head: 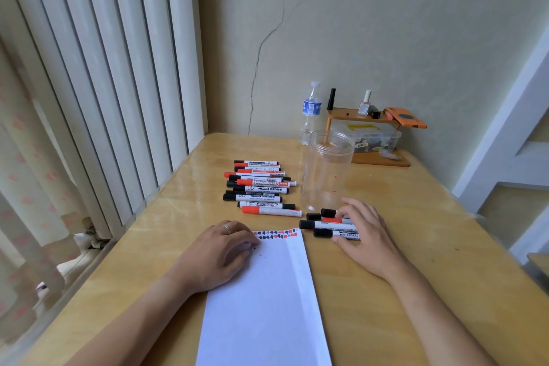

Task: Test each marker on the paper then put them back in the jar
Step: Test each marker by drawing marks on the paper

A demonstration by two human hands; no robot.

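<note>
While my right hand (364, 232) grips four capped markers (329, 224), my left hand (228, 249) lies relaxed on paper (267, 291); jar (326, 169) holds nothing.

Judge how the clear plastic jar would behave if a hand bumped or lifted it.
The clear plastic jar looks empty and thin-walled, so it is probably very light. It stands tall and upright on the glossy wooden table, so a sideways bump might slide or tip it. Being round, it would likely roll once down.

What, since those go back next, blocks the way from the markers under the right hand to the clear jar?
Nothing visible. The right hand rests on the small cluster of black- and red-capped whiteboard markers, and the lidless, empty clear plastic jar stands upright just behind them.
</note>
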